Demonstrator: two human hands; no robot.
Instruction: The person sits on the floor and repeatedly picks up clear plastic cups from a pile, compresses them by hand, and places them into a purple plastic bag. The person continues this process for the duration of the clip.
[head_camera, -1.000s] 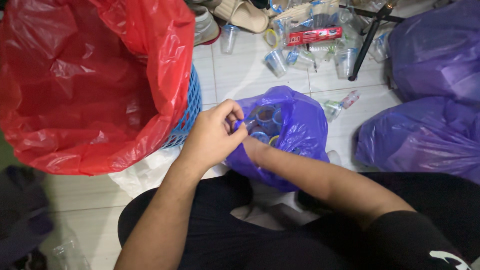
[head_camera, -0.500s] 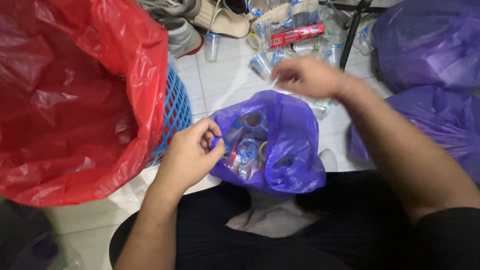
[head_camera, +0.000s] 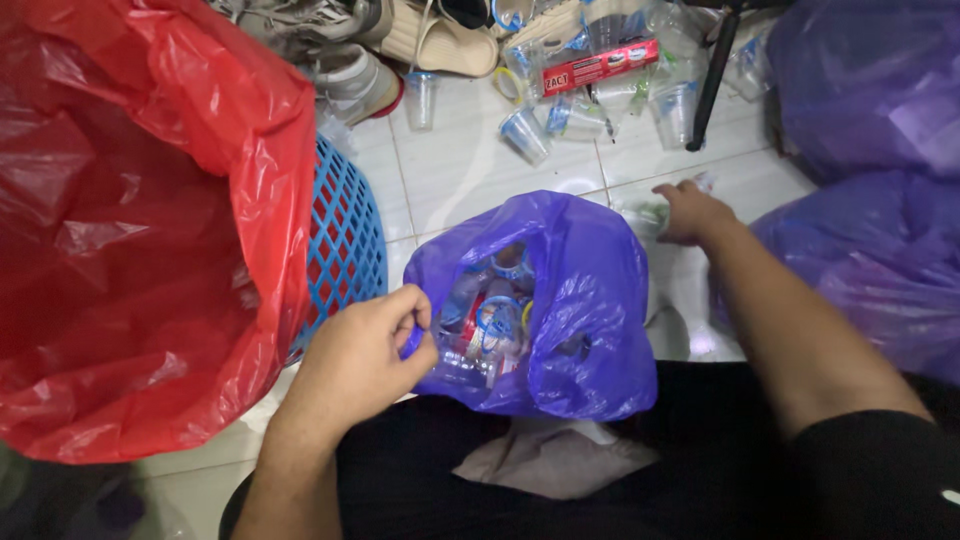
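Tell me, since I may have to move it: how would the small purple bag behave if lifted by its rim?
The purple bag would probably sag and fold, since its thin film is already creased where the left hand pinches the rim. It likely weighs little for its size: it holds clear plastic cups. Those could shift or spill through the open mouth.

Home floor, white tiles (head_camera: 470, 170), shoes (head_camera: 350, 75)

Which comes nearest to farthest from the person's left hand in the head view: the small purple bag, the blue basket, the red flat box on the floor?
From the left hand:
1. Small purple bag, its rim pinched in that hand, just to the right.
2. Blue basket, close above and to the left, under the red liner.
3. Red flat box, far up among the clear cups.
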